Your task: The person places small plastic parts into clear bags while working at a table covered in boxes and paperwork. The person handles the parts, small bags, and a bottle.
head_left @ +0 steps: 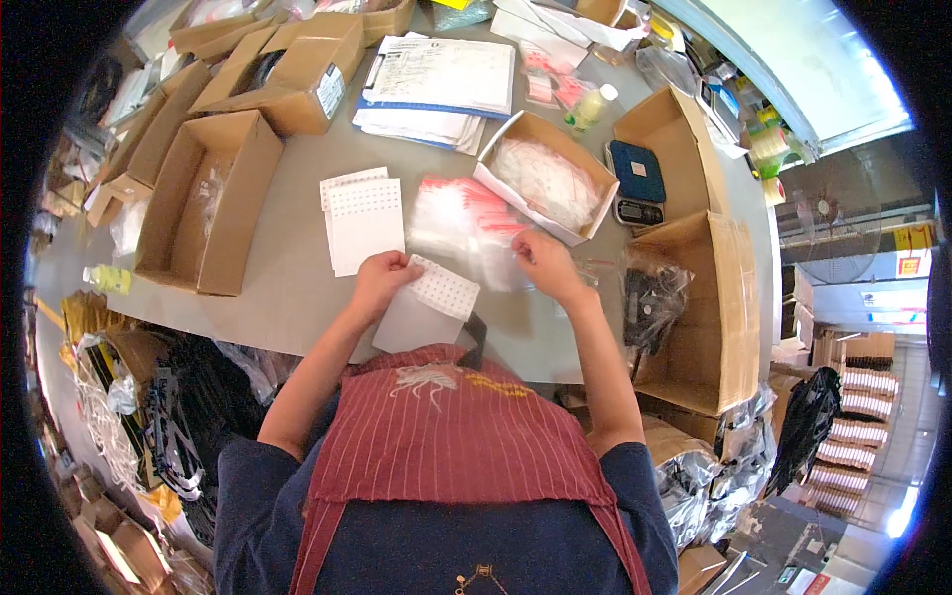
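My left hand (382, 283) pinches the upper left corner of a white sheet of small stickers (443, 288), tilted at the table's front edge close to the apron. Two similar sticker sheets (365, 213) lie overlapping just beyond that hand. My right hand (547, 266) is closed, thumb against fingers, at the right side of a heap of clear plastic zip bags (451, 218) with red strips. Whatever sits between those fingertips is too small to make out. Behind the right hand stands a white carton (547, 177) filled with clear bags.
Cardboard boxes (208, 203) crowd the table's left side. A clipboard with papers (436, 79) lies at the back, near a bottle of yellowish liquid (591, 107). Rightward are a small scale (637, 211), a dark blue pouch (636, 171) and an open carton (709, 317) holding black bagged items.
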The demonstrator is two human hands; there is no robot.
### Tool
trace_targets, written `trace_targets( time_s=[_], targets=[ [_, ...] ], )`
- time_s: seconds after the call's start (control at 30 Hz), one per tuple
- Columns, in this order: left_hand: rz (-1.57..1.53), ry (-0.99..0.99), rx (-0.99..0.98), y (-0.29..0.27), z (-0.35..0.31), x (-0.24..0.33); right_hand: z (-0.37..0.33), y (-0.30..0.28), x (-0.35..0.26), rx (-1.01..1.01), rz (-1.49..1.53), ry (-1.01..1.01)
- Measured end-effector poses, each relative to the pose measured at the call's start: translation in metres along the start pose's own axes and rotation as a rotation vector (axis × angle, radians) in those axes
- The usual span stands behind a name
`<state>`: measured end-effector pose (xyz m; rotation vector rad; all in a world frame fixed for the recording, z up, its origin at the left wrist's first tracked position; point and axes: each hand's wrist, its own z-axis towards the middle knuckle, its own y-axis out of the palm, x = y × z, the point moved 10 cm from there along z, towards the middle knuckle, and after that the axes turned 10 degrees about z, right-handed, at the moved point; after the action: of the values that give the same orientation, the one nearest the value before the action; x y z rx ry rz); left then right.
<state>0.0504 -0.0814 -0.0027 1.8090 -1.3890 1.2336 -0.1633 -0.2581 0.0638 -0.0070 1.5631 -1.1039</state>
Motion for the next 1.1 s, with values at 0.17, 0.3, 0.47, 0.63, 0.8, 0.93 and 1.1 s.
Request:
trace_targets(
  time_s=[0.17, 0.3, 0.47, 0.63, 0.8, 0.93, 1.1],
  targets=[
    [-0.049, -0.012, 0.000, 0.000, -0.004, 0.003, 0.007, 0.020, 0.007, -0.014, -0.441, 0.107],
    [-0.038, 0.048, 0.014, -0.005, -0.001, -0.010, 0.003, -0.002, 0.025, 0.032, -0.394, 0.235],
    [0.009, 0.020, 0.047, -0.006, -0.007, -0.001, -0.020, -0.029, 0.043, 0.013, -0.239, 0.493],
    [-0.059, 0.016, 0.016, -0.001, -0.002, -0.005, -0.055, -0.037, 0.095, 0.116, -0.115, 0.598],
    [-0.006, 0.017, 0.043, -0.008, 0.000, -0.014, -0.066, -0.040, 0.047, 0.248, -0.105, 0.435],
    [0.051, 0.040, 0.078, -0.008, -0.012, 0.006, -0.080, -0.030, -0.010, 0.287, -0.407, 0.041],
    [0.059, 0.124, 0.118, -0.013, -0.016, 0.015, -0.114, -0.002, -0.019, 0.200, -0.582, 0.109]
  ],
)
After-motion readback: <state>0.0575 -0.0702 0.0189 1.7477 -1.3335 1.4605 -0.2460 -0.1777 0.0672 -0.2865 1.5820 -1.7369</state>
